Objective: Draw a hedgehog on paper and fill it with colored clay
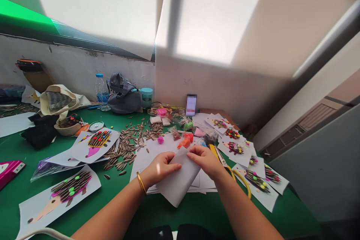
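Observation:
Between my two hands a piece of white paper [180, 183] is held up at a tilt over the table. My left hand [161, 168] grips its left edge, thumb on the near face. At the paper's top corner, my right hand [205, 159] pinches it between thumb and fingers. Under it lie more white sheets [143, 159]. Just beyond are orange clay [185, 141], a small magenta clay lump [160, 140] and several small bags of coloured clay. Yellow-handled scissors [244, 183] rest beside my right wrist.
Striped sunflower seeds [128, 146] are heaped left of the sheets. Hedgehog pictures made with seeds and clay lie left [64, 195] and right [255, 182]. Along the wall stand a water bottle [101, 92], a grey bag [123, 97], a teal-lidded cup [146, 98] and a phone [191, 105].

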Demonstrator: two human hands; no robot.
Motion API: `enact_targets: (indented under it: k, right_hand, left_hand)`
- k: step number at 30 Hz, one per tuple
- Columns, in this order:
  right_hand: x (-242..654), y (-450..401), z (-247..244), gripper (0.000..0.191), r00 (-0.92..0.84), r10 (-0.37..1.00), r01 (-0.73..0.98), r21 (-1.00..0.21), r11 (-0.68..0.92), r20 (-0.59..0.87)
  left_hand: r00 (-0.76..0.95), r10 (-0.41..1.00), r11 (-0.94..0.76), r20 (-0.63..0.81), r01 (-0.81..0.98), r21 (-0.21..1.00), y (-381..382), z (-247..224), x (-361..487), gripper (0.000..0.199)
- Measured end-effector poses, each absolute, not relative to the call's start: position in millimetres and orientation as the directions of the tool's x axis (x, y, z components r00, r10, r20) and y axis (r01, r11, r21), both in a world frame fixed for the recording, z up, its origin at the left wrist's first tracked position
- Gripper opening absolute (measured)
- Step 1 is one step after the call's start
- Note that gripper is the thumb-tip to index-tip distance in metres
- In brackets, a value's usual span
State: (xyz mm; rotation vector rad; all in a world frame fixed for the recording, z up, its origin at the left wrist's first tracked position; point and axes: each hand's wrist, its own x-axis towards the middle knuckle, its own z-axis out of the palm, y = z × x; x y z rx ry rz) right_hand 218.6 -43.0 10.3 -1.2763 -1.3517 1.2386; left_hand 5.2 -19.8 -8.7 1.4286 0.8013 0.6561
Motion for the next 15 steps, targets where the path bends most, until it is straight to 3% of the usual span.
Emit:
enact_targets:
  k: [6,15]
  right_hand:
    - [224,-42,-4,0.038,0.234,0.972,-0.127,-0.991,0.037,0.006]
    - [227,-45,-10,0.037,0.182,0.983,-0.129,-0.991,0.030,0.006]
  left_hand:
    - [0.379,0.925,0.048,-0.034,-0.029,0.998,-6,-12,-2,0.029]
    - [0.216,0.976,0.080,-0.020,-0.271,0.959,-5,-16,2,0.035]
